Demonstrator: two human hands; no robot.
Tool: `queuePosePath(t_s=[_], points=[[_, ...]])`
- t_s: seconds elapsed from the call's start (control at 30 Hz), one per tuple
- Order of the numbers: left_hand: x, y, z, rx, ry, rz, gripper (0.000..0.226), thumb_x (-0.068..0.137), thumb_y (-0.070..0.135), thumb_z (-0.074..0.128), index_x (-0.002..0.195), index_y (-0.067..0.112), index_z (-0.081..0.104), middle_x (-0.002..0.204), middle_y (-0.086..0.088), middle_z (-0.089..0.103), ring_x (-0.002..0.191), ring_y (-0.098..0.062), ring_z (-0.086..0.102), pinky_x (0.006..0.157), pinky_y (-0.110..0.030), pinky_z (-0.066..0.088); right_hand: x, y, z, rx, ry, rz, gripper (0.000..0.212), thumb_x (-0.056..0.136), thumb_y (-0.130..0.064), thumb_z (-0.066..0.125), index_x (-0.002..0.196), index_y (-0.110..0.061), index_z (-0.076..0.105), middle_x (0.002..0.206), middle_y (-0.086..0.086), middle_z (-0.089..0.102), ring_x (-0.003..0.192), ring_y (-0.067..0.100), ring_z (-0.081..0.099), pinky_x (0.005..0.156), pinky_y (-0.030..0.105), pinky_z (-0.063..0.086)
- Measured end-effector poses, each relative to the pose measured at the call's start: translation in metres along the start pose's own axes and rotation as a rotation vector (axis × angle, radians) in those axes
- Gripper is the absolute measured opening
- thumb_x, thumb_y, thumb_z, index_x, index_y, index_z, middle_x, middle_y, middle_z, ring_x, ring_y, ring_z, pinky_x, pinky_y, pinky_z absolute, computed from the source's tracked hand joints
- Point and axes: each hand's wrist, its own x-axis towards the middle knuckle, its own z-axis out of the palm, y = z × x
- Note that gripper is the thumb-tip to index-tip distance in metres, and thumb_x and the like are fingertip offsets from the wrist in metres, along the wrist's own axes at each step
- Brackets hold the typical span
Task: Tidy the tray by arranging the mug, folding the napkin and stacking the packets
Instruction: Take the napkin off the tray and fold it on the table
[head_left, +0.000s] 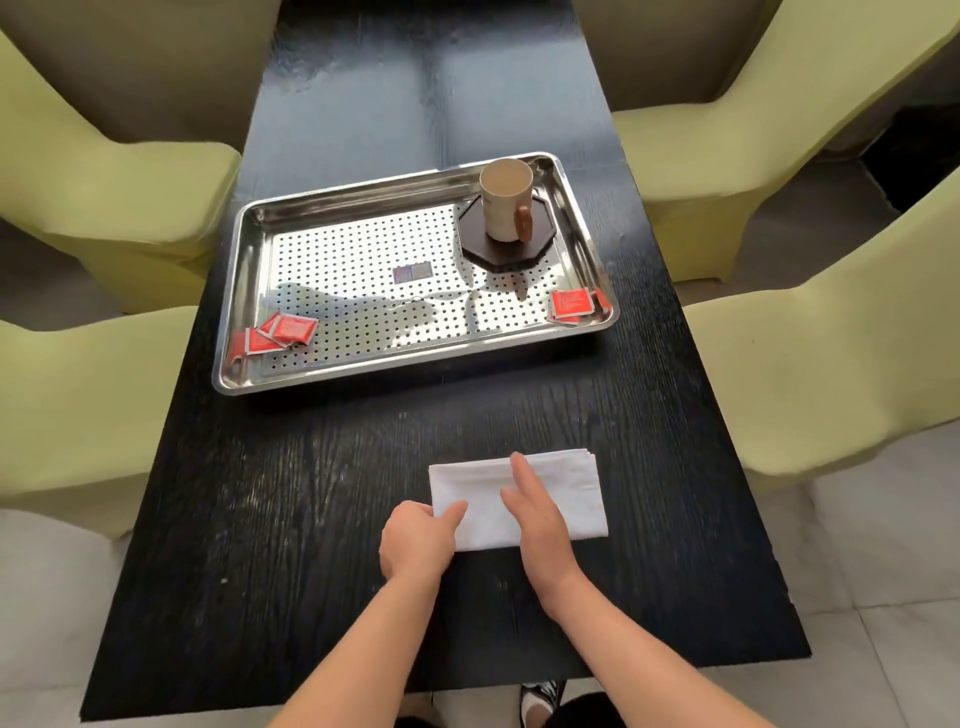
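Note:
A white napkin (566, 486), folded into a rectangle, lies on the black table (311, 519) in front of the steel tray (244, 291). My left hand (415, 540) grips the napkin's near left corner. My right hand (540, 514) lies flat on the napkin's middle, fingers spread. A cream mug (504, 202) with a brown handle stands upright on a dark octagonal coaster (540, 244) in the tray's far right corner. Red packets (283, 332) overlap loosely in the tray's near left corner. More red packets (571, 304) lie at its near right corner.
Yellow-green covered chairs stand on both sides of the table, two on the left (104, 197) and two on the right (831, 338). The tray has a perforated floor with a small label (413, 272) at its middle. A shoe (540, 696) shows below the table's near edge.

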Motion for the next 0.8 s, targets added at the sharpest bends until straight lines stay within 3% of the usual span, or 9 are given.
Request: queuePosePath(t_s=[0.1, 0.27, 0.37, 0.47, 0.57, 0.63, 0.7, 0.8], points=[[0.001, 0.003, -0.001, -0.07, -0.08, -0.039, 0.029, 0.082, 0.039, 0.075, 0.078, 0.012, 0.064, 0.079, -0.002, 0.067, 0.076, -0.023, 0.064, 0.068, -0.035, 0.053, 0.007, 0.003, -0.001, 0.03, -0.013, 0.048, 0.056, 0.104, -0.023, 0.045, 0.157, -0.026, 0.027, 0.15, -0.022, 0.031, 0.134, -0.004, 0.032, 0.098, 0.009, 0.029], [-0.013, 0.005, -0.006, -0.198, -0.058, 0.003, 0.012, 0.085, 0.026, 0.069, 0.082, 0.015, 0.064, 0.082, -0.006, 0.068, 0.076, -0.022, 0.065, 0.07, -0.042, 0.057, 0.005, 0.01, -0.004, 0.077, 0.014, 0.05, 0.054, 0.103, -0.019, 0.047, 0.155, -0.022, 0.033, 0.154, -0.016, 0.038, 0.138, 0.0, 0.036, 0.11, 0.021, 0.029], [-0.023, 0.009, -0.009, -0.372, -0.123, 0.018, 0.008, 0.087, 0.019, 0.067, 0.09, 0.013, 0.063, 0.09, -0.007, 0.069, 0.081, -0.022, 0.069, 0.068, -0.043, 0.063, 0.008, 0.012, -0.005, 0.125, 0.043, 0.068, 0.052, 0.102, -0.013, 0.047, 0.153, -0.018, 0.038, 0.149, -0.014, 0.047, 0.131, -0.002, 0.047, 0.106, 0.017, 0.036], [-0.036, 0.017, -0.012, -0.399, -0.127, 0.134, 0.013, 0.085, 0.015, 0.065, 0.094, 0.023, 0.061, 0.093, -0.001, 0.071, 0.081, -0.016, 0.07, 0.064, -0.037, 0.063, 0.009, 0.015, -0.007, 0.178, 0.077, 0.061, 0.051, 0.101, -0.01, 0.047, 0.151, -0.017, 0.042, 0.134, -0.021, 0.056, 0.122, -0.007, 0.055, 0.095, 0.013, 0.046], [-0.048, 0.03, -0.008, -0.311, -0.121, 0.29, 0.02, 0.082, 0.015, 0.063, 0.087, 0.034, 0.064, 0.085, 0.006, 0.072, 0.077, -0.012, 0.071, 0.067, -0.042, 0.062, 0.005, 0.015, -0.013, 0.233, 0.067, 0.101, 0.052, 0.099, -0.003, 0.046, 0.151, -0.011, 0.041, 0.137, -0.009, 0.057, 0.13, 0.008, 0.054, 0.106, 0.027, 0.045], [-0.056, 0.039, -0.002, -0.214, -0.095, 0.401, 0.016, 0.082, 0.018, 0.063, 0.087, 0.034, 0.066, 0.083, 0.008, 0.07, 0.077, -0.011, 0.069, 0.069, -0.041, 0.061, 0.001, 0.012, -0.024, 0.226, 0.151, 0.082, 0.046, 0.098, -0.004, 0.049, 0.143, -0.013, 0.053, 0.128, -0.008, 0.064, 0.124, 0.01, 0.059, 0.104, 0.032, 0.048], [-0.061, 0.047, 0.006, -0.079, -0.038, 0.516, 0.016, 0.084, 0.023, 0.063, 0.098, 0.028, 0.068, 0.087, 0.009, 0.068, 0.081, -0.011, 0.065, 0.07, -0.035, 0.058, -0.004, 0.009, -0.04, 0.065, 0.34, 0.022, 0.037, 0.098, -0.009, 0.053, 0.131, -0.02, 0.064, 0.121, -0.009, 0.068, 0.117, 0.01, 0.062, 0.094, 0.029, 0.053], [-0.065, 0.054, 0.021, 0.045, 0.041, 0.597, 0.03, 0.088, 0.028, 0.064, 0.118, 0.024, 0.067, 0.092, 0.009, 0.063, 0.081, -0.008, 0.061, 0.064, -0.018, 0.047, -0.009, 0.012, -0.071, -0.336, 0.567, 0.001, 0.033, 0.101, -0.014, 0.05, 0.129, -0.021, 0.065, 0.125, -0.004, 0.064, 0.117, 0.015, 0.059, 0.085, 0.024, 0.049]])
